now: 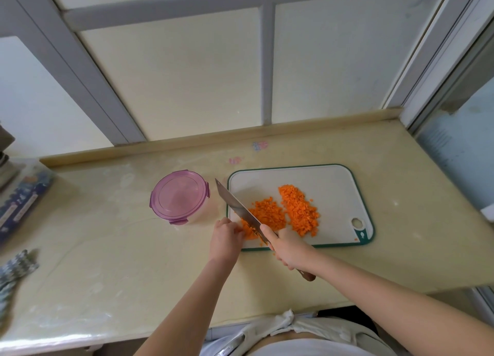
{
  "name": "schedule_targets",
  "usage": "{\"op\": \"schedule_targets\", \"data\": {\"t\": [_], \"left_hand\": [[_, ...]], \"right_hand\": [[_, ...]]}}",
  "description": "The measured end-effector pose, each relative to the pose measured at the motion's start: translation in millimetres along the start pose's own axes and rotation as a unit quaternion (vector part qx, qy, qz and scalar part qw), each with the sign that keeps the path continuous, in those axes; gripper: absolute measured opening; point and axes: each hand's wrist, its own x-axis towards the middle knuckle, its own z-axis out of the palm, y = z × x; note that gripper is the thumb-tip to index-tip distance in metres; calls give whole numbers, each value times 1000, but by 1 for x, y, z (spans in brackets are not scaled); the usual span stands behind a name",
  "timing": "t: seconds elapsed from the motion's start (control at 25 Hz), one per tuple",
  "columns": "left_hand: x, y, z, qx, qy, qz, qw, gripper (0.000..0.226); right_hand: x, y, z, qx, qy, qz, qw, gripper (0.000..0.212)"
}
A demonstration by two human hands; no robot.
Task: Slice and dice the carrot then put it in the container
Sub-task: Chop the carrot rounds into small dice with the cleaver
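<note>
The right hand (287, 247) is closed fully around the handle of a cleaver (238, 211), whose brown handle end protrudes behind the palm toward 5 o'clock; the blade is angled toward 10 o'clock, its tip passing beyond the left edge of the cutting board (334, 179). The left hand (226, 236) is held curled, fingertips tucked under, at the board's near left corner, touching the near pile of diced carrot (267, 215); whether any uncut piece is gripped under the fingers cannot be told. The curl is judged to be a guard, the knuckles presented to the blade while the tips are kept back. The heel of the blade is seen amid the orange pieces close to the left hand, which suggests that the last of the carrot is being chopped or that the dice are being gathered against the blade. A second, longer pile of dice (299, 210) lies just beside the first, toward 3 o'clock, probably pushed aside to keep a working area free. No whole carrot is observed. The container (179, 200), with a translucent purple clip lid in place, stands on the tabletop (107, 248) near the board, at 9 o'clock from it. It is judged that dicing is nearly complete, while the lid must be removed before any transfer. A few stray bits near the board's front edge could be lost onto the tabletop.
</note>
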Motion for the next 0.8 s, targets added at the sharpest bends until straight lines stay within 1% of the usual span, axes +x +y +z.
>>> {"op": "schedule_targets", "data": {"t": [0.16, 0.28, 0.4, 0.48, 0.56, 0.68, 0.8], "left_hand": [[0, 0, 1, 18, 2, -5, 1000, 13], [-1, 0, 1, 14, 10, -4, 1000, 14], [0, -1, 1, 15, 13, -1, 1000, 15], [0, -1, 2, 15, 12, -2, 1000, 15], [0, -1, 2, 21, 10, -3, 1000, 15], [-2, -2, 2, 24, 9, 9, 1000, 14], [-2, -1, 0, 28, 8, 13, 1000, 12]], "right_hand": [[2, -4, 8, -42, 10, 14, 999, 58], [4, -8, 8, -104, 14, -5, 994, 59], [10, -6, 15, -124, 19, -27, 992, 54], [14, -5, 22, -145, 41, -24, 988, 58], [16, -3, 23, -132, 50, -25, 990, 61], [20, 2, 13, -70, 36, -20, 997, 62], [21, 4, 11, -17, 39, 2, 999, 60]]}}
